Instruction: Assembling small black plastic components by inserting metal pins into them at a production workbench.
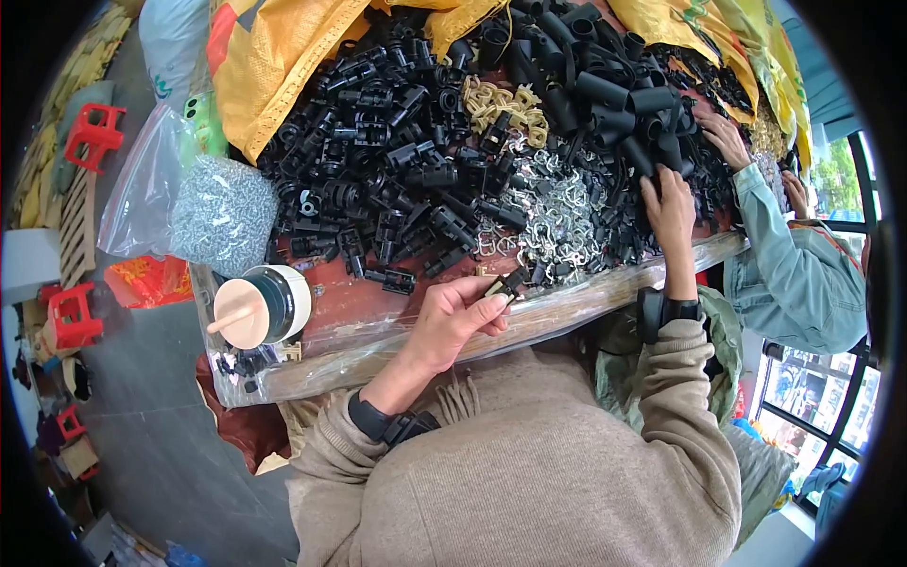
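Observation:
My left hand, near the table's front edge, pinches a small black plastic part with a pale strip on it, between thumb and fingers. Off to the right, my right hand reaches into the heap with its fingers stretched and apart. Its fingertips touch or nearly touch the black tubes and small black pieces; the tips are partly hidden. Between the hands lie silvery bent metal clips. Many black moulded fittings are piled beyond my left hand, with beige rings behind the clips.
A round container with a wooden-handled lid stands at the table's left corner. Behind it sits a clear bag of small metal screws or pins. Yellow sacks line the back. A co-worker's hand works at the right. Red stools stand left.

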`<state>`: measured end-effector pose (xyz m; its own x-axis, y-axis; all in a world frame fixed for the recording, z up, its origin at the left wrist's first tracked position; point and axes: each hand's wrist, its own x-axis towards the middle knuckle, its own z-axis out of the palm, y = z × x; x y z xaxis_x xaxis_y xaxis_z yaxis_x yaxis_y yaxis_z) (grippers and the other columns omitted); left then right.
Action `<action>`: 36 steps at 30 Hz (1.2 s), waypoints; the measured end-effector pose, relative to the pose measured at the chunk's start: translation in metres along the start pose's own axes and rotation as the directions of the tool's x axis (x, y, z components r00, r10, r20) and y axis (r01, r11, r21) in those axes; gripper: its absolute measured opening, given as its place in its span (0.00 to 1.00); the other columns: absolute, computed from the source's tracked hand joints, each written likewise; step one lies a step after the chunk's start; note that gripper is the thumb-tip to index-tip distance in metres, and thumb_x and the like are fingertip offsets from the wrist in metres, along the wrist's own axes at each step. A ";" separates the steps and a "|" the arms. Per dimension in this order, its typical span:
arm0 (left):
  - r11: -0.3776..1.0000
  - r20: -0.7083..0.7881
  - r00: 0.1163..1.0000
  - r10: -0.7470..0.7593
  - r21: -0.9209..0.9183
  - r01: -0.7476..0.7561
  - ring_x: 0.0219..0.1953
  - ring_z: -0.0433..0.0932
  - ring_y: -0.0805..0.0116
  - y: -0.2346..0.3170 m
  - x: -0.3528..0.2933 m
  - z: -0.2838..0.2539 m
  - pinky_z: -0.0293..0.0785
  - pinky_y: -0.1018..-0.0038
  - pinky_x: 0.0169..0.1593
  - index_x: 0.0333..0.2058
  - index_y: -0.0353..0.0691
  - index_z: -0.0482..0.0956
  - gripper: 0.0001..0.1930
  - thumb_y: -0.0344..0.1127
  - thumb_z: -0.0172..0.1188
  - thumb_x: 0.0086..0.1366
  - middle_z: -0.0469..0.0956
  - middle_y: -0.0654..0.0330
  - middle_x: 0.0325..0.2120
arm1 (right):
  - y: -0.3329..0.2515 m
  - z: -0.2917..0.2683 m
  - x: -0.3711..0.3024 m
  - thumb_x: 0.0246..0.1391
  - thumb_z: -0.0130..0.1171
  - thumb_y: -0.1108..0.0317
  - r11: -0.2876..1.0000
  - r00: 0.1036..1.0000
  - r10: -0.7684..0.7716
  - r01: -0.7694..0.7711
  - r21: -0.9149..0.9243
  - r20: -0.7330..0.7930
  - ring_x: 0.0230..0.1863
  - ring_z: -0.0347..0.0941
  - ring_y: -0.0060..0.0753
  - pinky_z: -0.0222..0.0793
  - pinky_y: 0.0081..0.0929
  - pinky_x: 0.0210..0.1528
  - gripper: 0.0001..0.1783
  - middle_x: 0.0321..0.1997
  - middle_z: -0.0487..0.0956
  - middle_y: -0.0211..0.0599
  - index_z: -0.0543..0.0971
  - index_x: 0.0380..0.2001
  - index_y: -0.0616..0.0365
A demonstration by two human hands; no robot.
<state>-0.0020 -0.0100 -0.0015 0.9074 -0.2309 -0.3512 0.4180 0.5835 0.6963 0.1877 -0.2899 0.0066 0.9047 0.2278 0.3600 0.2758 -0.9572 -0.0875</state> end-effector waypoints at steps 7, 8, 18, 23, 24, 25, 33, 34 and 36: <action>0.996 -0.024 1.000 -0.008 0.083 0.010 0.25 0.72 0.79 0.000 -0.001 0.005 0.71 0.83 0.28 0.40 0.31 0.68 0.15 0.31 0.57 0.56 0.73 0.61 0.26 | -0.006 0.002 -0.007 0.45 0.55 0.58 0.998 1.000 -0.024 0.024 -0.064 0.001 0.36 0.67 0.45 0.60 0.37 0.37 0.19 0.35 0.71 0.40 0.71 0.38 0.59; 0.993 -0.029 1.000 -0.011 0.116 0.014 0.25 0.72 0.79 -0.001 -0.001 0.005 0.71 0.83 0.28 0.40 0.31 0.67 0.16 0.31 0.57 0.56 0.73 0.61 0.26 | -0.006 0.003 -0.006 0.45 0.55 0.58 0.998 1.000 -0.021 0.021 -0.065 0.000 0.36 0.67 0.45 0.60 0.37 0.37 0.19 0.35 0.71 0.40 0.71 0.38 0.59; 0.948 -0.062 0.998 -0.018 0.317 0.037 0.22 0.70 0.81 0.007 -0.007 0.003 0.69 0.84 0.26 0.41 0.32 0.69 0.15 0.33 0.56 0.56 0.73 0.63 0.24 | -0.015 -0.015 -0.006 0.44 0.58 0.69 0.902 0.991 0.129 -0.110 0.418 -0.017 0.33 0.67 0.26 0.62 0.21 0.35 0.15 0.34 0.71 0.35 0.70 0.35 0.63; 0.958 -0.066 0.995 -0.079 0.270 0.094 0.19 0.67 0.83 0.008 -0.006 0.000 0.65 0.85 0.22 0.40 0.33 0.70 0.14 0.32 0.56 0.56 0.71 0.66 0.20 | -0.003 -0.033 -0.008 0.46 0.55 0.75 0.720 0.978 0.175 -0.051 0.692 -0.110 0.32 0.66 0.19 0.62 0.14 0.34 0.12 0.35 0.71 0.31 0.70 0.36 0.65; 0.956 -0.056 0.996 -0.065 0.283 0.078 0.19 0.66 0.83 0.008 -0.006 -0.001 0.64 0.86 0.21 0.40 0.33 0.70 0.14 0.32 0.56 0.56 0.70 0.66 0.20 | -0.002 -0.038 -0.008 0.46 0.55 0.75 0.721 0.979 0.174 -0.050 0.691 -0.110 0.32 0.66 0.19 0.62 0.14 0.34 0.12 0.35 0.71 0.31 0.70 0.36 0.65; 0.954 -0.047 0.998 -0.050 0.295 0.061 0.18 0.66 0.83 0.008 -0.006 -0.001 0.63 0.87 0.20 0.40 0.32 0.71 0.14 0.32 0.56 0.56 0.70 0.66 0.19 | -0.003 -0.044 -0.008 0.46 0.56 0.75 0.586 0.971 0.233 -0.100 0.804 -0.049 0.31 0.65 0.19 0.62 0.14 0.34 0.12 0.35 0.71 0.32 0.70 0.36 0.65; 0.966 -0.060 0.995 -0.074 0.243 0.087 0.17 0.64 0.84 0.012 -0.006 0.000 0.60 0.87 0.19 0.38 0.31 0.71 0.13 0.31 0.57 0.56 0.69 0.67 0.17 | 0.012 -0.053 -0.011 0.50 0.53 0.73 -0.055 0.917 0.391 -0.064 0.996 0.080 0.34 0.67 0.24 0.65 0.18 0.37 0.16 0.38 0.71 0.37 0.68 0.42 0.67; 0.966 -0.061 0.995 -0.074 0.244 0.087 0.17 0.64 0.84 0.012 -0.006 0.000 0.60 0.87 0.19 0.38 0.31 0.71 0.13 0.31 0.57 0.56 0.69 0.67 0.17 | 0.000 -0.057 -0.008 0.50 0.53 0.71 -0.123 0.888 0.457 -0.003 0.992 0.059 0.33 0.67 0.25 0.65 0.20 0.37 0.16 0.37 0.72 0.37 0.68 0.43 0.67; 0.966 -0.067 0.995 -0.078 0.240 0.092 0.17 0.64 0.84 0.011 -0.007 -0.001 0.60 0.87 0.19 0.38 0.31 0.71 0.12 0.31 0.57 0.55 0.69 0.67 0.17 | -0.011 -0.061 -0.006 0.51 0.52 0.70 -0.185 0.854 0.519 0.065 0.981 0.042 0.33 0.68 0.26 0.66 0.21 0.37 0.17 0.37 0.72 0.38 0.67 0.43 0.67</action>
<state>-0.0035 -0.0012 0.0080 0.8671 -0.2229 -0.4454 0.4978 0.3560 0.7909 0.1591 -0.2918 0.0620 0.9290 -0.2953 0.2232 0.3259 0.3664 -0.8715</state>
